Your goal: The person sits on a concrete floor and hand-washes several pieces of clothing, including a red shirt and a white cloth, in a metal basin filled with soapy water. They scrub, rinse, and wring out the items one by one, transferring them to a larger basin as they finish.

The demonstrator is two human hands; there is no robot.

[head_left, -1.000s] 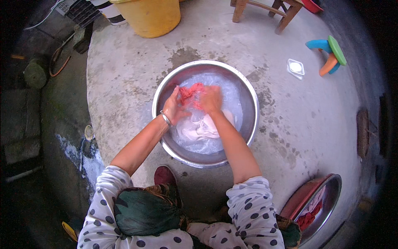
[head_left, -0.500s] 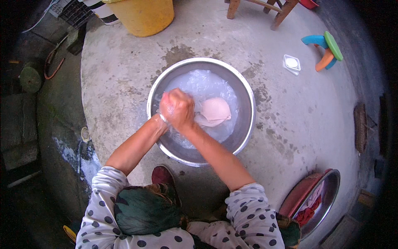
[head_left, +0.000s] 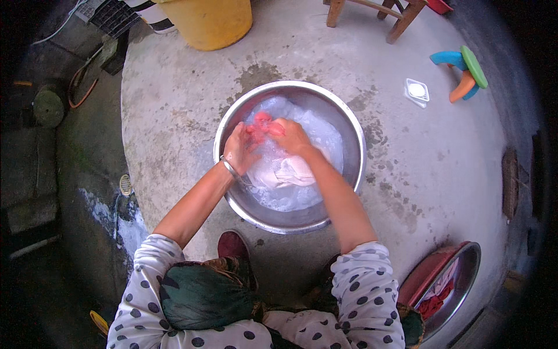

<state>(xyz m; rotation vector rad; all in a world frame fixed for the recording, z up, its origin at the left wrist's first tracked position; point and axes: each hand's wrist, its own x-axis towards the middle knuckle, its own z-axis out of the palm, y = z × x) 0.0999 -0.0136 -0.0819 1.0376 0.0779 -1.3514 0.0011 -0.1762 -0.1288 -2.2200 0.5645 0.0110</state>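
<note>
Both hands are inside a round metal basin [head_left: 359, 148] of cloudy, sudsy water [head_left: 325, 128]. My right hand [head_left: 292, 138] is closed on a small red cloth [head_left: 263, 121], wet and slightly blurred. Beside the cloth's left side, my left hand [head_left: 237, 148] is cupped, with thumb and fingers apart. A silver bracelet [head_left: 231, 167] circles the left wrist. Closer to me, a pale pink piece of cloth [head_left: 282, 173] floats partly under the water, below the right hand.
A tilted red-and-metal basin [head_left: 415, 273] with clothes stands at the lower right. Ahead are a yellow bucket [head_left: 215, 26] and a wooden stool [head_left: 401, 26]. A small colourful stool [head_left: 465, 72] lies near a white soap dish [head_left: 415, 93]. A shoe [head_left: 233, 244] shows below the basin.
My hands were clenched together at the left of the basin; now they are apart, with the red cloth showing. The pale pink cloth has shifted nearer and spread lower in the water.
</note>
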